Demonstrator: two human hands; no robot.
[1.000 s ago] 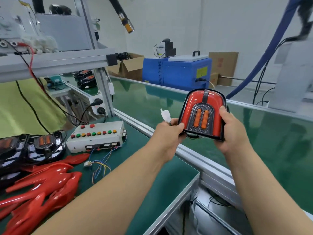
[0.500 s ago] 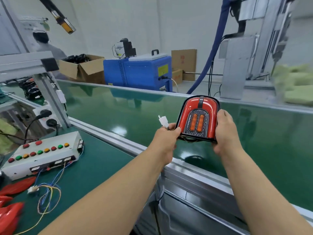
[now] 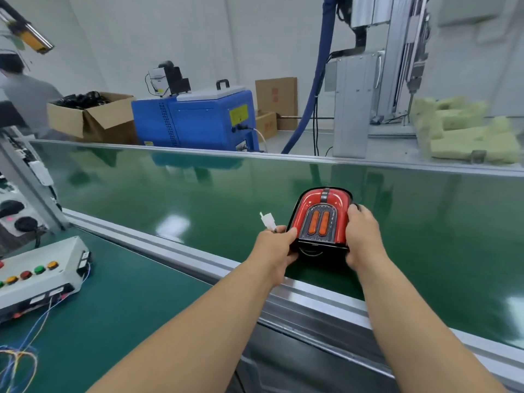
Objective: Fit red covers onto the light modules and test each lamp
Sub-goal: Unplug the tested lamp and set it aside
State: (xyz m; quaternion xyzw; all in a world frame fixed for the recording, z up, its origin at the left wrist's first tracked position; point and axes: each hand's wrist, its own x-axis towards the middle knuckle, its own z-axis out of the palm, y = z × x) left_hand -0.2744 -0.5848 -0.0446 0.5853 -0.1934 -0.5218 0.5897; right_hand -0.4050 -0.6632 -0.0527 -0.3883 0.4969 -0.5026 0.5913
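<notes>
One button box (image 3: 39, 276) on the tabletop (image 3: 127, 307), cut off at the left edge. Two hands out: left hand (image 3: 276, 245) and right hand (image 3: 364, 239) each grip a side of one red-covered lamp (image 3: 321, 219), low over the conveyor belt (image 3: 170, 194). Touching it? Can't tell. One white connector (image 3: 267, 221) pokes up above the left hand. One blue machine (image 3: 198, 120) beyond.

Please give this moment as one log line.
left hand: grips lamp | right hand: grips lamp | red cover: fitted | lamp: over conveyor belt
</notes>
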